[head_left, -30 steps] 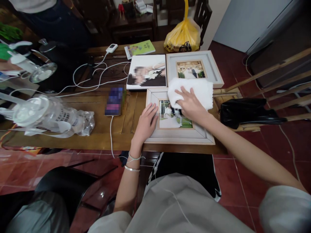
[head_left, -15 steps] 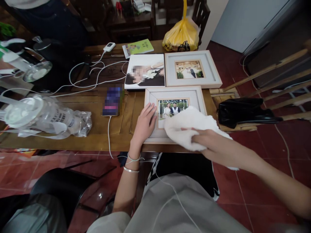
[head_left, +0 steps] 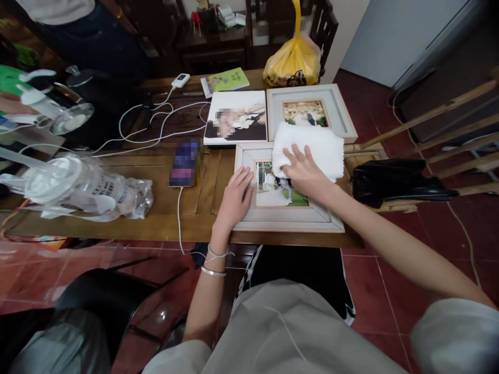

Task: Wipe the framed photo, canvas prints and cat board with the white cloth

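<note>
A pale wooden picture frame (head_left: 288, 221) with a photo of people outdoors lies flat at the table's near edge. My left hand (head_left: 237, 196) rests on its left side, fingers stretched out and holding nothing. Over the frame's upper right part, my right hand (head_left: 306, 169) has hold of a white towel (head_left: 312, 143), its fingers spread across the cloth. The towel hides part of the photo and overlaps the lower edge of a second picture frame (head_left: 345, 117) behind. Left of that frame lies a photo panel (head_left: 241, 96) with a white top.
A phone (head_left: 184, 163) on a charging cable, a plastic-wrapped cup (head_left: 70, 182) and a black kettle (head_left: 93, 109) stand or lie on the left. Behind are a green booklet (head_left: 230, 80) and a yellow bag (head_left: 294, 65). A black bag (head_left: 390, 182) hangs at right by a wooden rack.
My right hand has moved the towel up and away across the frame, from its lower right to its upper right, uncovering the lower part. My left hand stays on the frame's left side.
</note>
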Demonstrator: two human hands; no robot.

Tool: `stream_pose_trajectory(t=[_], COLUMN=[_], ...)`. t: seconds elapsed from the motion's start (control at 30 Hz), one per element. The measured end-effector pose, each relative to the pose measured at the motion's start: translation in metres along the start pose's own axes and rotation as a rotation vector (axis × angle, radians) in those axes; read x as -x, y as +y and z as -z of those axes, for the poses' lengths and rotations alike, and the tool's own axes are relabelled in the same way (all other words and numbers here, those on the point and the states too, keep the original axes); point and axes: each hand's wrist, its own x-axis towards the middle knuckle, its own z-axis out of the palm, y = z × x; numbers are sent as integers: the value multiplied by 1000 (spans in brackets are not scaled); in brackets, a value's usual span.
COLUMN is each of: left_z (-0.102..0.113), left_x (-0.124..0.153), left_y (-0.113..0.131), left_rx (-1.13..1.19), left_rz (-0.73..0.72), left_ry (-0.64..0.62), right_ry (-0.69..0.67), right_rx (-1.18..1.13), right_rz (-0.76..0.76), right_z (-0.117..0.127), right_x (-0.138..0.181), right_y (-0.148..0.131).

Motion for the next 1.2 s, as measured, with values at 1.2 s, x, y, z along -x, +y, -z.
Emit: stream_pose_trajectory(t=[1.2], left_z=[-1], left_x=[1], left_y=[-2], left_rx=[-52], left_rz=[-28], left_ry=[-19], right_ry=[-208], right_rx=[-121], right_rz=[42], right_z=[17], right_x=[45], right_y=[-45])
